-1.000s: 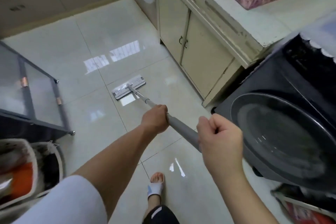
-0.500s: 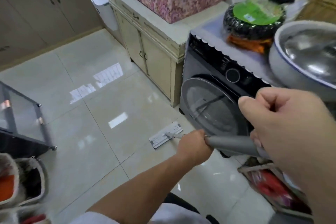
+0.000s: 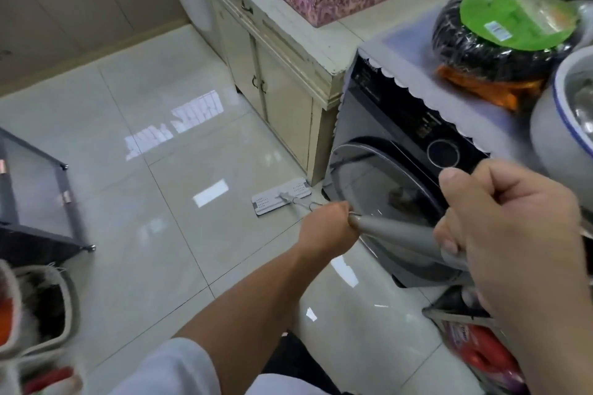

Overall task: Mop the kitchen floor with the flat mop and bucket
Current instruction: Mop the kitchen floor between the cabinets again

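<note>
Both hands clamped on the mop handle [image 3: 401, 232]: left hand [image 3: 330, 223] lower down the shaft, nearer the head; right hand [image 3: 510, 234] at the top end, close to the camera. Mop head [image 3: 281, 197] flat on the floor [image 3: 128, 202], ahead-left of the hands, at the cabinet [image 3: 282, 106] / washing machine [image 3: 401, 151] corner. Handle runs down-left. Next stroke likely pulls back along that axis. Bucket not visible.
</note>
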`<state>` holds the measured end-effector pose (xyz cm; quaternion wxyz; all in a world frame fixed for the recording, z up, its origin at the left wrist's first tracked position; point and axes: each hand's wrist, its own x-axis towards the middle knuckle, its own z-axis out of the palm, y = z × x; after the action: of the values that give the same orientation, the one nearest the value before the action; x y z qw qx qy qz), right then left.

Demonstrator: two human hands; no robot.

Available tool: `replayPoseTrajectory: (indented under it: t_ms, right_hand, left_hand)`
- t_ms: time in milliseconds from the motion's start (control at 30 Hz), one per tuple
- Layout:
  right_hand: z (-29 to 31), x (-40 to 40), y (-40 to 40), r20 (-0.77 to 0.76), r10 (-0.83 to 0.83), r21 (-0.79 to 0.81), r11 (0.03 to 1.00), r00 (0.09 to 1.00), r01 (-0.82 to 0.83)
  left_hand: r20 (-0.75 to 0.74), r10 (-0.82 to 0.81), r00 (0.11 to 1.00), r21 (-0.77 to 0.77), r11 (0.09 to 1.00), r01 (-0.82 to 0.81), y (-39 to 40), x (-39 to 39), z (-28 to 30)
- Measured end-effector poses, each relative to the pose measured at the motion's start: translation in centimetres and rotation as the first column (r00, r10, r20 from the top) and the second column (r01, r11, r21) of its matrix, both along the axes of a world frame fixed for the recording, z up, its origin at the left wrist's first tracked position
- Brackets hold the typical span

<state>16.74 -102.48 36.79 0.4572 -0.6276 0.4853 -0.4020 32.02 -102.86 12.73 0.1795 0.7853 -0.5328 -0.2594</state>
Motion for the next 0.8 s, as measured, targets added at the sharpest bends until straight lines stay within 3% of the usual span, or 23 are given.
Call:
replayPoseTrajectory:
  t_ms: [267, 400, 500, 633, 800]
  right_hand:
    - [-9.1, 15.6, -9.7, -0.117, 0.060, 0.044, 0.998, 0.991, -0.055]
    - [-13.7, 26.2, -12.6, -0.115, 0.131, 0.034, 0.991, 0.985, -0.128]
    - [-14.7, 31.2, -14.5, -0.087, 0.157, 0.022, 0.988, 0.984, -0.156]
    - [-15.0, 30.5, -14.4, -0.074, 0.109, 0.019, 0.994, 0.991, -0.108]
    - [-14.2, 21.3, -9.9, -0.123, -0.012, 0.122, 0.992, 0.992, 0.028]
  left_hand:
    - [0.095, 0.062, 0.994, 0.068, 0.995, -0.068, -10.7, 18.2, -6.5]
    - [0.222, -0.019, 0.975, 0.271, 0.962, -0.042, -15.4, 29.8, -7.5]
    - [0.190, -0.097, 0.977, 0.410, 0.912, 0.011, -18.1, 35.3, -7.2]
    - [0.113, -0.052, 0.992, 0.366, 0.931, 0.008, -17.6, 34.5, -8.0]
    - [0.119, -0.121, 0.985, 0.245, 0.965, 0.089, -13.1, 26.2, -8.7]
